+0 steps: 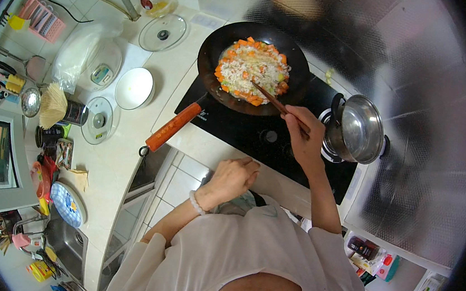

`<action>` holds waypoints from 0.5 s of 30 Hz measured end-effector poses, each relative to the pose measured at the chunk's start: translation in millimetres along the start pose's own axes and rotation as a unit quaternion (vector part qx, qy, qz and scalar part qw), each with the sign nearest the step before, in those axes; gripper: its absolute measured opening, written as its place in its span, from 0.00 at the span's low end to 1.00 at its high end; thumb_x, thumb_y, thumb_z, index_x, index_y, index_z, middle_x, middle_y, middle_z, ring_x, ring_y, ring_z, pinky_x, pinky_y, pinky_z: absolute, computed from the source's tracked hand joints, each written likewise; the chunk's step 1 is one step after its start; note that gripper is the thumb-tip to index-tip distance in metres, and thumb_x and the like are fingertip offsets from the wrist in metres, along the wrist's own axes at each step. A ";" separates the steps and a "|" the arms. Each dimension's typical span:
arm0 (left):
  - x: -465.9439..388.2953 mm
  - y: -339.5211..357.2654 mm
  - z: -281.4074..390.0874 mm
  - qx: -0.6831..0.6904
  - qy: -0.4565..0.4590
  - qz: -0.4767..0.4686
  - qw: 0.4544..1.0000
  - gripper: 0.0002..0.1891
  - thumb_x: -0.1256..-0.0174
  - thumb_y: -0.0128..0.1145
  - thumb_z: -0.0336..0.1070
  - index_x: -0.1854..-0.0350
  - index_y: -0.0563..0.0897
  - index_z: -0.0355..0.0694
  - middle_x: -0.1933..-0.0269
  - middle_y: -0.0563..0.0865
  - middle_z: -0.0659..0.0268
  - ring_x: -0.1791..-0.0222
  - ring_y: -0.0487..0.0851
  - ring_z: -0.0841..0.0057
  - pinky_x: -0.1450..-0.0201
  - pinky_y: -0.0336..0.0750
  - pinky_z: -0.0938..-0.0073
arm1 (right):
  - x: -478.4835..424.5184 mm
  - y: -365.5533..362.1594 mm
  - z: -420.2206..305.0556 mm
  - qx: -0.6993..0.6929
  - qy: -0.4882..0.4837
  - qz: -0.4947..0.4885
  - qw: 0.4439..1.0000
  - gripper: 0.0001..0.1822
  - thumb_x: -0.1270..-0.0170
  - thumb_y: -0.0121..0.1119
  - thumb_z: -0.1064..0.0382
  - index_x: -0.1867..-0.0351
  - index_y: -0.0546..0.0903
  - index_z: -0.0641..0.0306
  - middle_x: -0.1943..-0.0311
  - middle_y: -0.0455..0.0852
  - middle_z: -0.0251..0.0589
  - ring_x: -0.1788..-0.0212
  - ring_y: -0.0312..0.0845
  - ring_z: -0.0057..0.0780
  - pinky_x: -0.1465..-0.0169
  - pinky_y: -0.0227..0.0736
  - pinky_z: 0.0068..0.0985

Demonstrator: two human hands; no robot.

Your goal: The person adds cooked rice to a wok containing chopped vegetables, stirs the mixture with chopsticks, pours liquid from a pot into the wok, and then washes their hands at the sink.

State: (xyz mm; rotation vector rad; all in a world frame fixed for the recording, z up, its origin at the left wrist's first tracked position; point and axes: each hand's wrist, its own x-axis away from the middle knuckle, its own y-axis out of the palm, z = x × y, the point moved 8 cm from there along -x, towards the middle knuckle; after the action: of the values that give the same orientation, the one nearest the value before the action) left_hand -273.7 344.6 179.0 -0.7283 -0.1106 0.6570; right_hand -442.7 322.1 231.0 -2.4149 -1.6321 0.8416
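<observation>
Wooden chopsticks are gripped in my right hand, their tips reaching into a dark wok. White rice lies in it, ringed by diced orange carrot and some green bits. The wok's orange wooden handle points toward the counter's front left, with neither hand on it. My left hand rests loosely curled at the counter's front edge, in front of my body. It appears to hold nothing, though its palm and fingertips are partly hidden.
A steel pot stands on the right burner of the black glass hob. Left of the wok are a white bowl and glass lids. A checked plate lies beside the sink. Foil covers the wall.
</observation>
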 end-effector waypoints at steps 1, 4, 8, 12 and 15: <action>-0.2 1.6 0.4 0.002 0.002 -0.004 1.000 0.07 0.40 0.57 0.30 0.62 0.81 0.34 0.64 0.84 0.57 0.69 0.83 0.56 0.66 0.78 0.61 | -6.1 6.2 0.1 0.016 0.000 -0.006 1.000 0.09 0.33 0.57 0.70 0.56 0.81 0.73 0.63 0.85 0.42 0.60 0.83 0.23 0.59 0.77 0.18; -0.2 2.6 1.1 0.004 0.002 -0.013 1.000 0.07 0.40 0.57 0.30 0.62 0.81 0.34 0.65 0.84 0.57 0.69 0.83 0.56 0.66 0.78 0.61 | -12.1 17.9 8.5 0.048 0.011 -0.041 0.998 0.09 0.33 0.57 0.69 0.56 0.81 0.72 0.64 0.85 0.42 0.60 0.83 0.22 0.59 0.77 0.17; 5.4 -4.8 -4.4 -0.002 -0.016 -0.013 1.000 0.07 0.40 0.57 0.30 0.61 0.81 0.34 0.65 0.84 0.57 0.68 0.83 0.56 0.65 0.78 0.61 | -10.9 20.1 -4.5 0.043 0.029 -0.050 0.997 0.09 0.35 0.61 0.65 0.59 0.82 0.69 0.67 0.85 0.44 0.69 0.81 0.26 0.66 0.74 0.21; 9.6 -8.1 -11.0 -0.004 -0.030 -0.013 0.999 0.08 0.40 0.57 0.31 0.61 0.82 0.34 0.64 0.85 0.57 0.68 0.83 0.55 0.64 0.78 0.61 | -24.4 23.0 -10.2 0.007 -0.018 -0.022 1.000 0.10 0.35 0.61 0.64 0.59 0.82 0.71 0.67 0.85 0.44 0.70 0.81 0.27 0.66 0.73 0.22; 9.0 -13.4 -6.7 0.002 -0.021 0.001 1.000 0.08 0.39 0.57 0.31 0.61 0.82 0.34 0.63 0.85 0.57 0.68 0.83 0.55 0.64 0.78 0.61 | -43.7 39.9 -3.1 0.044 -0.029 -0.030 0.998 0.11 0.34 0.60 0.64 0.59 0.82 0.71 0.68 0.85 0.44 0.70 0.81 0.26 0.66 0.73 0.21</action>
State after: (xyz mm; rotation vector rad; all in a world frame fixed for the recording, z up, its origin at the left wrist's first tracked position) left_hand -257.5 338.5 181.5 -0.7110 -0.1474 0.6751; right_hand -420.0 267.5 235.0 -2.2918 -1.6428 0.9618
